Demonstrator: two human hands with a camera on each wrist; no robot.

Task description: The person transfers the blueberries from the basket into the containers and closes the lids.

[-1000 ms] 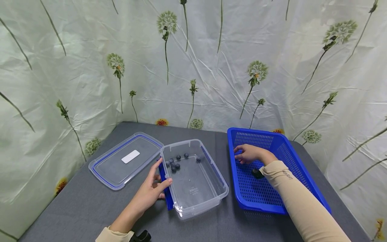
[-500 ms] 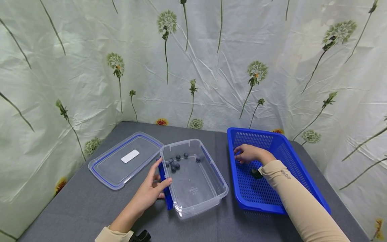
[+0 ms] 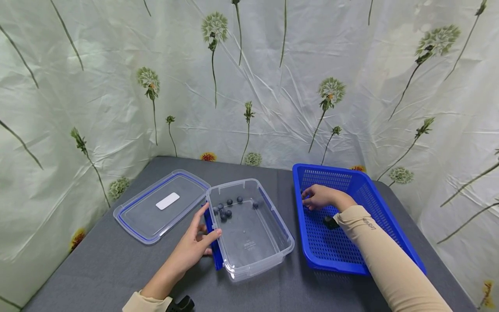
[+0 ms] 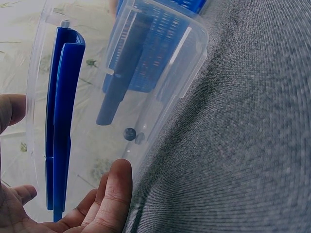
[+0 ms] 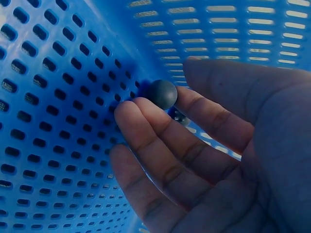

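Observation:
My left hand [image 3: 193,245] holds the left side of a clear plastic food container [image 3: 257,255], with the thumb at its rim and the other fingers along the outer wall. A blue clip flap [image 4: 63,126] hangs on that side, within the hand's span. Several blueberries [image 3: 228,213] lie inside, mostly towards the left back. My right hand [image 3: 321,198] is down in a blue plastic basket [image 3: 335,255], near its left wall. In the right wrist view a blueberry [image 5: 162,94] sits at the fingertips, the thumb apart from it; another berry [image 5: 180,117] shows partly behind the fingers.
A clear lid [image 3: 144,221] with a blue seal and white label lies flat left of the container. Grey cloth [image 3: 97,268] covers the table. A flower-print curtain [image 3: 273,86] hangs behind and along the sides.
Both hands stay in nearly the same place. The container, lid, basket and the blueberries in the container show no visible movement.

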